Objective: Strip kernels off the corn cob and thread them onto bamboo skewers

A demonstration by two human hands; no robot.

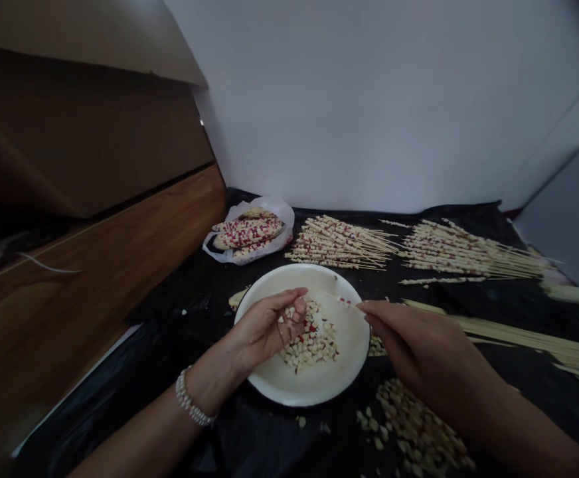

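Observation:
A white bowl [299, 392] with loose corn kernels [314, 338] in its bottom stands on black plastic. Above the bowl's right rim, my right hand [413, 338] pinches a thin skewer [330, 295] that has a few red and white kernels threaded near the fingertips. The skewer slants across the bowl toward my left hand [269, 328], whose thumb and index finger close at its far end. Some kernels lie in the curled fingers of my left hand, which is over the bowl's left side. Its wrist wears a beaded bracelet.
Behind the bowl are a plastic bag of speckled corn cobs [252, 232] and two piles of kernel skewers [339, 242]. Bare sticks [518, 332] lie at right, loose kernels [413, 425] at front right. A wooden board [120, 245] borders the left; a pale wall rises behind.

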